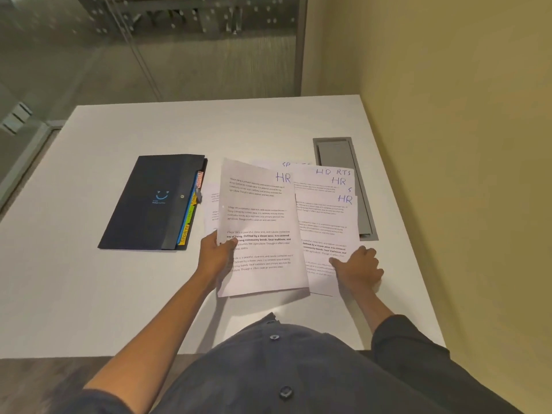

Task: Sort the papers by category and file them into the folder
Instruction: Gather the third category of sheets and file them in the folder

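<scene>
My left hand (pixel 215 249) pinches an HR sheet (pixel 260 228); it hides lower papers. My right hand (pixel 357 264) rests relaxed on spread pile (pixel 325 210).

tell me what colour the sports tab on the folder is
Yellow-orange, on the SPORTS tab of the dark navy folder; head view.

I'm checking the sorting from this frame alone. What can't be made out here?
- Head view: labels on the fanned white sheets under the lifted white HR-marked sheet are partly covered by overlapping pages.
- Printed body text: too small and blurred.
- Upper coloured tabs of the dark navy folder: blurred; only SPORTS reads.
- Right hand fingertips: behind the paper's edge.
</scene>
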`<state>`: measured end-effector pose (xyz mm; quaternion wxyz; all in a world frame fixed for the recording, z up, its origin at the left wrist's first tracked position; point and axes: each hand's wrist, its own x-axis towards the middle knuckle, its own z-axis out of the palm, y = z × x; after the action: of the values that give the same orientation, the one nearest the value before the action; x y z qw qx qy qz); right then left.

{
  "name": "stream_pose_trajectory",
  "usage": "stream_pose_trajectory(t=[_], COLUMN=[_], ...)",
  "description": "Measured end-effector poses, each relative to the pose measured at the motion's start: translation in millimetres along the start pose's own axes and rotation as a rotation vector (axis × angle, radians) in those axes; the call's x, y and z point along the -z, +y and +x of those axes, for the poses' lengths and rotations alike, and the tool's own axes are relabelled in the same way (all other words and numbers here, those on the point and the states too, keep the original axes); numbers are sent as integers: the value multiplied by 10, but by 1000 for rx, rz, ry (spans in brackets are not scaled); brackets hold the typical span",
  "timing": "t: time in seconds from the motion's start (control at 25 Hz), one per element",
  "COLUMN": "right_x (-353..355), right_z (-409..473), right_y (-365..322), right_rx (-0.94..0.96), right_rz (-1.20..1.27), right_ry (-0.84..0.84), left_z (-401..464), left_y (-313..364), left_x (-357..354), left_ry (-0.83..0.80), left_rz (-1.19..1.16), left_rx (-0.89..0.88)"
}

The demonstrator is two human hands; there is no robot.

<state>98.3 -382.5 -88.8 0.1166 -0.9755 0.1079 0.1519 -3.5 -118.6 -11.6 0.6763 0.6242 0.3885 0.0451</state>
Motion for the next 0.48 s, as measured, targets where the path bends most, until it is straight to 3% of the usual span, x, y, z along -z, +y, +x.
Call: stream_pose_trajectory(t=[0.2, 0.36, 0.48], right_x=[80, 85, 167], right_z=[129, 86, 27], right_y=[59, 147, 169], right_rx=[-55, -11, 54], right_rz=[164, 390, 426], right_ry=[32, 200, 281], left_z=[68, 109, 163], left_y=[40, 94, 121], left_x=[77, 81, 83], left_ry=[-26, -35, -32], left_rz=[50, 184, 309], left_rx=[-28, -134, -207])
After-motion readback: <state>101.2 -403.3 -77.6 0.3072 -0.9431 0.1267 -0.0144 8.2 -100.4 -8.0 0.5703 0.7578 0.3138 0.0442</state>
